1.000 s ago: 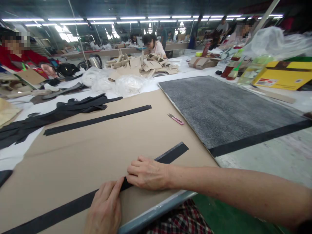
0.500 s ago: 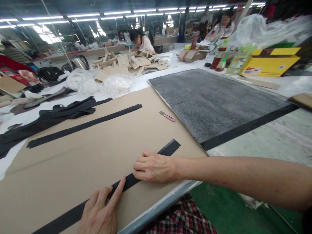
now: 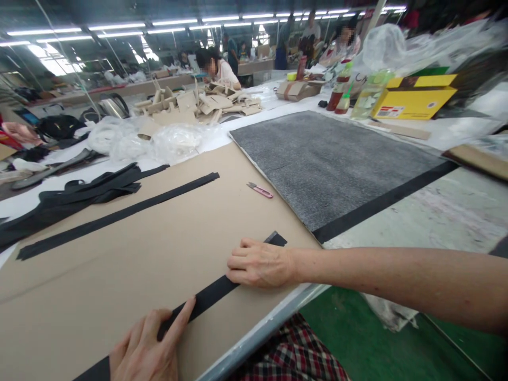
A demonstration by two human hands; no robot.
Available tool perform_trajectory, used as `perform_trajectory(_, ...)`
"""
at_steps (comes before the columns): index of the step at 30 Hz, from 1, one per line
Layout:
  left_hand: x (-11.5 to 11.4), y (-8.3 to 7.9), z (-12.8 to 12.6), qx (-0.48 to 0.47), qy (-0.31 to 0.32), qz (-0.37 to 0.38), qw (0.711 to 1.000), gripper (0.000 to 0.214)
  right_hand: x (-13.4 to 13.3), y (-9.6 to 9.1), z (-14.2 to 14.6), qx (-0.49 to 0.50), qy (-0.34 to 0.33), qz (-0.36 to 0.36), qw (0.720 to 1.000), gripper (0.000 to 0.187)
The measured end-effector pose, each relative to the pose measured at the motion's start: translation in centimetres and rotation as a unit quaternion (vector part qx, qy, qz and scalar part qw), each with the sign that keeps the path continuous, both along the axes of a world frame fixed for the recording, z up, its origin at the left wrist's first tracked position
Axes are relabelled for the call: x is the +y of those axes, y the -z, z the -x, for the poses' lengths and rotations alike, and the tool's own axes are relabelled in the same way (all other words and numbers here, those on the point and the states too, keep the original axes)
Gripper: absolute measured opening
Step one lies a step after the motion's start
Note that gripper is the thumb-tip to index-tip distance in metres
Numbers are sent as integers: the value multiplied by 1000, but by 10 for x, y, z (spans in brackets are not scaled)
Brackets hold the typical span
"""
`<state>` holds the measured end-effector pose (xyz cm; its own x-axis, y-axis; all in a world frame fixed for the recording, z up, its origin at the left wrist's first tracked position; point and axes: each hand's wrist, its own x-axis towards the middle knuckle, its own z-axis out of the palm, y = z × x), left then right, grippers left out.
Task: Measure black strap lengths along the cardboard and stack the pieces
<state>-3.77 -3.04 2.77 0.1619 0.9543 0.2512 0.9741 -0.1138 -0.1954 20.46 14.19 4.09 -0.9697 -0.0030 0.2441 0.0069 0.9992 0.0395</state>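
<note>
Right forearm [image 3: 381,275] in from right edge, roughly level, reaching left. Wrist [image 3: 292,264] near straight. Right hand [image 3: 260,263] back up, fingers bent and bunched together. Left hand [image 3: 146,344] at near left, back up; one finger [image 3: 180,321] stretched far and right, others bent. Hands apart, right one farther.

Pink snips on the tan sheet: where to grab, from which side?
Grip the pink handle, probably best from above, pinching across its narrow width. The snips lie flat on the tan sheet, blades pointing left, away from the handle; the grey mat sits close on the right.
</note>
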Motion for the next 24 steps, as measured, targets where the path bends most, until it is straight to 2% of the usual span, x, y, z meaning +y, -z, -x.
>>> perform_trajectory(3,16,-5,-17,-26,47,-37,998,54,0,3,-1,8,0,-10,1000,18)
perform_trajectory(5,29,-2,-33,-71,110,-42,991,52,0,6,0,15,3,-16,1000,18)
perform_trajectory(7,39,3,-47,-113,145,-43,982,49,0,8,1,22,6,-17,1000,18)
perform_trajectory(10,46,11,-60,-127,148,-29,980,44,3,10,-4,27,-4,-14,1000,18)
perform_trajectory(13,46,14,-60,-113,157,-29,981,44,9,8,-14,15,-11,-18,1000,18)
perform_trajectory(19,48,11,-59,-52,150,14,987,64,20,5,-39,-7,5,-35,999,18)
perform_trajectory(24,52,8,-65,15,146,21,989,75,25,4,-53,-11,14,-48,999,20)
